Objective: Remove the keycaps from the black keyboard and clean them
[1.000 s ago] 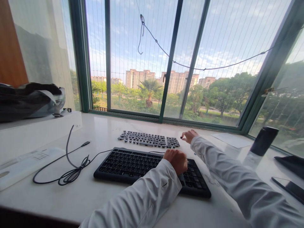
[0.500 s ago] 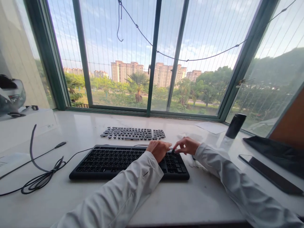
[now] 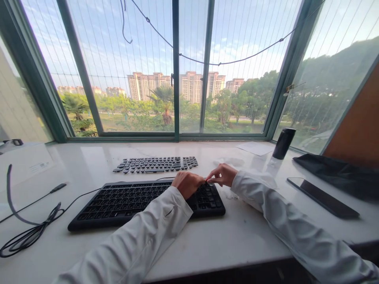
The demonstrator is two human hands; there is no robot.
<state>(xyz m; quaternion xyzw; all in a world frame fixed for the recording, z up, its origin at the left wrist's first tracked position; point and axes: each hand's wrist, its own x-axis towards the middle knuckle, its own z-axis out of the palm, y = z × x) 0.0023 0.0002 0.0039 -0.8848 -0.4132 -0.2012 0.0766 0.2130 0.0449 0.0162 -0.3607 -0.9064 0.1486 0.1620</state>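
A black keyboard (image 3: 118,201) lies on the white counter with most of its key positions bare of caps. My left hand (image 3: 188,184) is closed over its right part, thumb and finger pressed together toward the number pad. From the right, my right hand (image 3: 222,174) reaches in with its fingers pinched, and its tips meet those of my left hand above the keyboard's upper right. Whatever lies between the fingertips is too small or hidden to make out. Behind the keyboard, loose black keycaps (image 3: 154,165) sit in rows on the counter.
A coiled black cable (image 3: 38,232) lies at left, beside a white box (image 3: 26,159). To the right are crumpled clear plastic (image 3: 260,179), a dark cylinder (image 3: 284,144), a phone (image 3: 322,198) and black cloth (image 3: 337,177). The window (image 3: 176,136) borders the back.
My view has turned, so the scene sits further left. My right fingertips have come against my left ones; a small dark piece seen at the right fingertips before is now hidden.
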